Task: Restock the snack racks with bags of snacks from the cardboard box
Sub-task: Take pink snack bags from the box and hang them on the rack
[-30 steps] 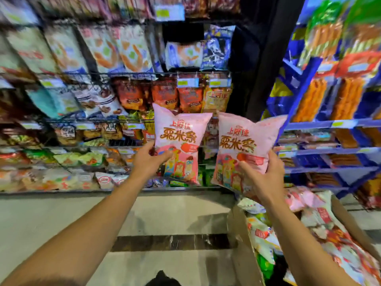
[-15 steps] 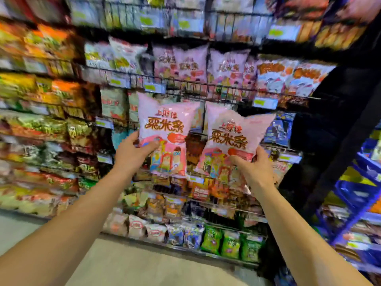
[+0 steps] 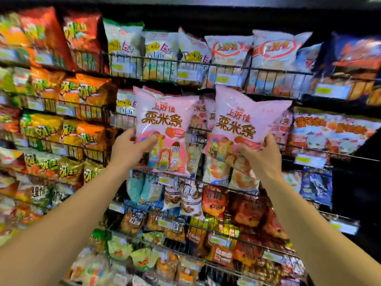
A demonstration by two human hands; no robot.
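My left hand [image 3: 128, 148] grips a pink snack bag [image 3: 165, 120] by its lower left edge, thumb on the front. My right hand [image 3: 261, 155] grips a second, matching pink bag [image 3: 245, 122] at its lower right. Both bags are upright and held in front of the wire snack rack [image 3: 226, 68]. Behind them, in the middle tier, several of the same pink bags [image 3: 203, 114] stand in the rack. The cardboard box is out of view.
Wire shelves full of snack bags fill the view: orange and red bags [image 3: 82, 96] at left, white bags [image 3: 233, 50] on the tier above, dark bags [image 3: 354, 56] at upper right, brown and red packs [image 3: 216, 201] below. Yellow price tags [image 3: 309, 161] line the shelf fronts.
I have raised both pink bags from above the box up to the rack's middle tier. The view tilted up and left, so the box, floor and blue rack dropped out of sight.
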